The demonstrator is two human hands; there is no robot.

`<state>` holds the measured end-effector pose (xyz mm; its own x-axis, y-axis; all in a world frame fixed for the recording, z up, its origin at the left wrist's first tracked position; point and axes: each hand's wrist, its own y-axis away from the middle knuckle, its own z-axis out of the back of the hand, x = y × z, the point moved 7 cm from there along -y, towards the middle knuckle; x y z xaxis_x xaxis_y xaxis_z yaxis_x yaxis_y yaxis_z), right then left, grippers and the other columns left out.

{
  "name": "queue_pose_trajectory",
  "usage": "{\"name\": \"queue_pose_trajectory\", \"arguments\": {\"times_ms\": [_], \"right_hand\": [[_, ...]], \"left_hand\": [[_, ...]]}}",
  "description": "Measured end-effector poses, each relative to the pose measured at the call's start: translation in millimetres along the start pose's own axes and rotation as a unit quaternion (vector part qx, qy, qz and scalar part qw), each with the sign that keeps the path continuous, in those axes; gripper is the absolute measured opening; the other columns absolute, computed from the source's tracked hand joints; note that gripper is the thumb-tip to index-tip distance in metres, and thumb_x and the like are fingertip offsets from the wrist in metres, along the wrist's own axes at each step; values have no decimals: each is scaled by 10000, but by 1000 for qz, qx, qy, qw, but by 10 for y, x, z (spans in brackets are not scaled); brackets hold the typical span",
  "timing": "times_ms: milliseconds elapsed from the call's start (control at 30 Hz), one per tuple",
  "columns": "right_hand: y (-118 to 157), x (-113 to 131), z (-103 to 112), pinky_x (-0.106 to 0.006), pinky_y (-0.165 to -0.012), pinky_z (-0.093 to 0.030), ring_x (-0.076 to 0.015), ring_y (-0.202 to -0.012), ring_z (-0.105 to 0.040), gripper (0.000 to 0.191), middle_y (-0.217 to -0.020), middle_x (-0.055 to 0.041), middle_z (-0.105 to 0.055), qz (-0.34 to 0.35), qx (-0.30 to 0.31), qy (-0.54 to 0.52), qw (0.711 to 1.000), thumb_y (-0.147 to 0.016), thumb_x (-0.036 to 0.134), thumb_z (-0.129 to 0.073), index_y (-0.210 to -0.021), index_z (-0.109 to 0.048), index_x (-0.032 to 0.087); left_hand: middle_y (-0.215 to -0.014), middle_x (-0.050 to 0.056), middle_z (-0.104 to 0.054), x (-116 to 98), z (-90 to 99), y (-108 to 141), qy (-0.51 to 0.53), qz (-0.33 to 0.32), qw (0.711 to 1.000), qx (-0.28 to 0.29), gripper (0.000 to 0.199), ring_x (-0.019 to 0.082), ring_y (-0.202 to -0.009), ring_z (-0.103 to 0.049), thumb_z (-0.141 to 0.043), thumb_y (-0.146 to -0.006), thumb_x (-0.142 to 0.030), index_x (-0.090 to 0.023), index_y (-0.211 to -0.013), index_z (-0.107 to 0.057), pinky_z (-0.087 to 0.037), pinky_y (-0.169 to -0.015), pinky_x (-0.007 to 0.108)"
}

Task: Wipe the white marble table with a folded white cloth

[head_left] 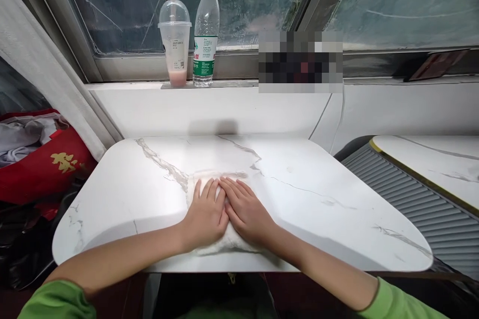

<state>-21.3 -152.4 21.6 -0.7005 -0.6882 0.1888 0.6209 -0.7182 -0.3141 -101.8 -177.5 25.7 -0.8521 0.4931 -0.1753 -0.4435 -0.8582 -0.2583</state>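
Observation:
A white fluffy cloth [229, 243] lies on the white marble-patterned table [307, 169], close to its front edge. My left hand [207, 212] rests flat on top of the cloth, fingers stretched out and slightly spread. Beside it my right hand [245, 209] lies on the same cloth, also flat, with its fingers pointing forward and to the left. The two hands touch near the fingertips and thumbs. Much of the cloth's middle is hidden under them.
On the window ledge stand a domed plastic cup [175, 50] with a straw and a green-capped bottle [205, 35]. A pixelated patch covers something right of them. At left is a red bag [45, 159] holding cloth; at right, a grey ribbed panel [407, 199] beside another table.

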Motion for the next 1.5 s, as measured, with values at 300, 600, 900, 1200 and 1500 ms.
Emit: {"name": "queue_pose_trajectory", "arguments": {"times_ms": [300, 600, 900, 1200, 1500], "right_hand": [[-883, -652, -177, -411, -1089, -285, -244, -1262, -446, 512, -1350, -157, -522, -80, -19, -7, 997, -856, 188, -300, -1317, -473, 46], [-988, -791, -184, -363, -1082, -280, -224, -1300, -408, 510, -1402, -133, -480, -92, -12, 22, 995, -877, 188, -299, -1346, -453, 57], [269, -265, 76, -431, -1108, -294, -230, -1348, -365, 509, -1431, -145, -445, -30, -34, 53, 998, -921, 234, -289, -1381, -417, 58], [474, -286, 264, -419, -1091, -342, -212, -1323, -409, 485, -1389, -122, -498, 5, -52, -10, 999, -904, 209, -340, -1374, -409, 111], [-643, -1449, 35, -433, -1028, -374, -254, -1212, -509, 426, -1278, -137, -586, -85, -70, -37, 993, -918, 252, -286, -1251, -520, 128]], "left_hand": [[-1414, 107, -448, 747, -148, -942, 24, 14, 999, 17, 443, 213, -1329, -366, -346, -915, -242, -145, -1340, -425, -178, -1159, 440], [-1450, 118, -408, 837, -200, -1113, -19, 33, 999, 14, 434, 230, -1351, -336, -331, -949, -238, -123, -1361, -407, -177, -1152, 455], [-1467, 175, -370, -204, -81, -234, -29, -58, 997, 40, 486, 289, -1389, -280, -259, -977, -295, -80, -1405, -343, -154, -1147, 523], [-1465, 210, -359, -508, -113, -192, -41, -70, 994, 66, 532, 334, -1382, -285, -328, -943, -310, -40, -1402, -350, -165, -1139, 529], [-1483, 112, -363, 307, -452, -1595, -30, -17, 997, 74, 464, 212, -1377, -299, -266, -969, -294, -142, -1397, -362, -143, -1160, 449]]}}
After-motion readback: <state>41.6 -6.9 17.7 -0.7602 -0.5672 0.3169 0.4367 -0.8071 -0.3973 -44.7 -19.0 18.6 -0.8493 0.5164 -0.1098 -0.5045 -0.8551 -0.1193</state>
